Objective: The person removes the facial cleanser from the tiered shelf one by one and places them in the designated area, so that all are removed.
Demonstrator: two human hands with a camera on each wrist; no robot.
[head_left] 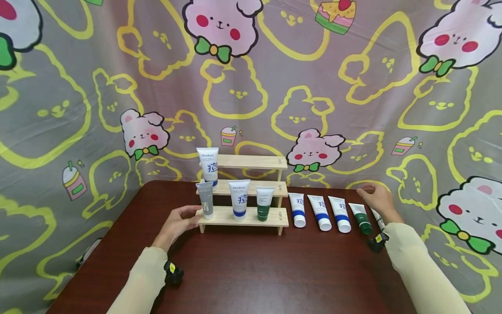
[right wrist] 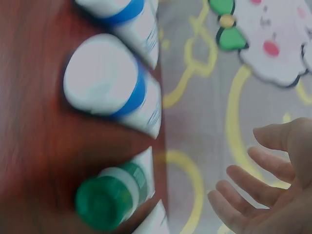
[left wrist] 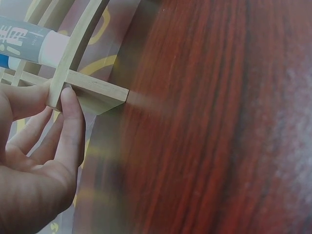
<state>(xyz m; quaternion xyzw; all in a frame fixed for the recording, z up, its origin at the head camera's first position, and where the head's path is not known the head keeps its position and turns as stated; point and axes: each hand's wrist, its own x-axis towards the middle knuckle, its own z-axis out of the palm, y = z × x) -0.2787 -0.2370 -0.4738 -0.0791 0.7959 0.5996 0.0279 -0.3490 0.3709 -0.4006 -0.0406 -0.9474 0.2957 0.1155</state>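
My left hand (head_left: 181,222) pinches the left end of the lowest board of a three-tier wooden display rack (head_left: 243,221), thumb above and fingers below in the left wrist view. Close to that hand a grey tube (head_left: 205,200) stands on the bottom tier. Beside it stand a white-and-blue tube (head_left: 239,198) and a white-and-green tube (head_left: 265,204). Another white-and-blue tube (head_left: 208,165) stands on the tier behind. My right hand (head_left: 378,201), fingers spread and loosely bent, holds nothing and hovers over a lying white-and-green tube (head_left: 361,219) and a partly hidden white tube (head_left: 377,218).
Several white-and-blue tubes (head_left: 299,210) lie in a row right of the rack, caps toward me. The dark red-brown table (head_left: 274,270) ends at a patterned curtain (head_left: 243,104) close behind the rack and tubes.
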